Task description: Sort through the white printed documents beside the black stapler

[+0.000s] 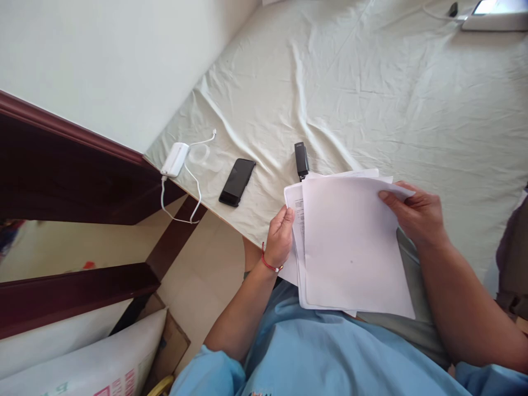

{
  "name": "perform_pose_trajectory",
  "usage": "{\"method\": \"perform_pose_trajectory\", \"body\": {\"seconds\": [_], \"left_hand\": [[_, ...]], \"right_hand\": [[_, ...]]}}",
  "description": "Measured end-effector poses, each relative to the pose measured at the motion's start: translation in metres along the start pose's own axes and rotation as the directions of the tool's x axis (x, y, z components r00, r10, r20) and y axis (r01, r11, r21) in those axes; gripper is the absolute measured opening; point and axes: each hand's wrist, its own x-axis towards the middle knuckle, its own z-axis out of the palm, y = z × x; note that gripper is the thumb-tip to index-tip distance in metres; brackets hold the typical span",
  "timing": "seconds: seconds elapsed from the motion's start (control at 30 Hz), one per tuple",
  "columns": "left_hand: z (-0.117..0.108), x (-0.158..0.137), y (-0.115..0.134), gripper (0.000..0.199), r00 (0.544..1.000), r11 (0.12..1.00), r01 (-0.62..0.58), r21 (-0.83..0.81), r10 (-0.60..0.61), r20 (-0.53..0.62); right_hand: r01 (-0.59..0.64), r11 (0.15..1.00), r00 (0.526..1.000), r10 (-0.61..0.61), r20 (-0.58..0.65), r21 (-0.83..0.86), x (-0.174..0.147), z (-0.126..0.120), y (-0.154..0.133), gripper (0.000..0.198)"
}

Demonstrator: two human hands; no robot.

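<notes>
A stack of white paper sheets [355,247] lies over my lap at the sheet-covered edge. The top sheet looks blank apart from a small dark speck; printed text shows on a sheet beneath, along the left side. My left hand [280,236], with a red string bracelet at the wrist, is closed on the stack's left edge, thumb on top. At the upper right corner, my right hand [416,212] pinches the top sheet, thumb above and fingers underneath. Just beyond the papers lies a black stapler-like object [301,159], its near end partly hidden by the sheets.
A black phone [237,182] rests left of the papers. Farther left are a white adapter [175,159] and its cable, which hangs over the edge. A white device with a lit screen [497,15] stands at far right. White sacks [94,352] sit on the lower left.
</notes>
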Motion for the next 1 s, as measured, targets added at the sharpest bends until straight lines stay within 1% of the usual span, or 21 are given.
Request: {"method": "perform_pose_trajectory", "body": {"seconds": [0.1, 0.2, 0.33, 0.43, 0.53, 0.73, 0.8, 0.93, 1.0], "left_hand": [[-0.002, -0.001, -0.003, 0.043, 1.000, 0.999, -0.016, 0.042, 0.016, 0.012], [-0.003, -0.002, -0.005, 0.042, 1.000, 0.999, -0.020, 0.048, 0.019, 0.023], [-0.002, -0.002, -0.006, 0.041, 1.000, 0.998, -0.009, 0.060, 0.009, 0.001], [-0.001, -0.001, -0.009, 0.041, 1.000, 0.998, 0.001, 0.064, -0.001, 0.001], [-0.002, -0.002, -0.011, 0.041, 1.000, 0.998, 0.003, 0.070, -0.004, 0.008], [-0.001, -0.003, -0.013, 0.042, 1.000, 0.994, 0.007, 0.112, -0.007, 0.000], [-0.002, -0.003, -0.013, 0.043, 1.000, 0.991, 0.003, 0.134, -0.003, 0.001], [-0.004, -0.004, -0.013, 0.043, 1.000, 0.977, -0.017, 0.214, 0.016, 0.010], [-0.005, -0.005, -0.012, 0.044, 1.000, 0.969, -0.026, 0.248, 0.022, 0.017]], "right_hand": [[-0.001, 1.000, 1.000, 0.001, 0.003, 0.010, 0.000, 0.000, 0.001, 0.029], [0.006, 1.000, 1.000, -0.006, -0.001, 0.027, 0.000, 0.001, 0.001, 0.027], [0.027, 0.995, 1.000, -0.025, -0.014, 0.101, 0.000, 0.002, 0.000, 0.021], [0.059, 0.989, 0.997, -0.053, -0.050, 0.135, 0.000, 0.002, 0.001, 0.019], [0.107, 0.987, 0.991, -0.096, -0.094, 0.121, 0.001, 0.002, 0.000, 0.020], [0.165, 0.982, 0.979, -0.152, -0.134, 0.095, 0.003, 0.002, -0.001, 0.020], [0.165, 0.983, 0.979, -0.153, -0.135, 0.083, 0.003, 0.002, -0.001, 0.020], [0.112, 0.992, 0.986, -0.103, -0.132, 0.061, 0.003, 0.002, -0.002, 0.021], [0.110, 0.992, 0.986, -0.101, -0.136, 0.059, 0.002, 0.002, -0.002, 0.022]]}}
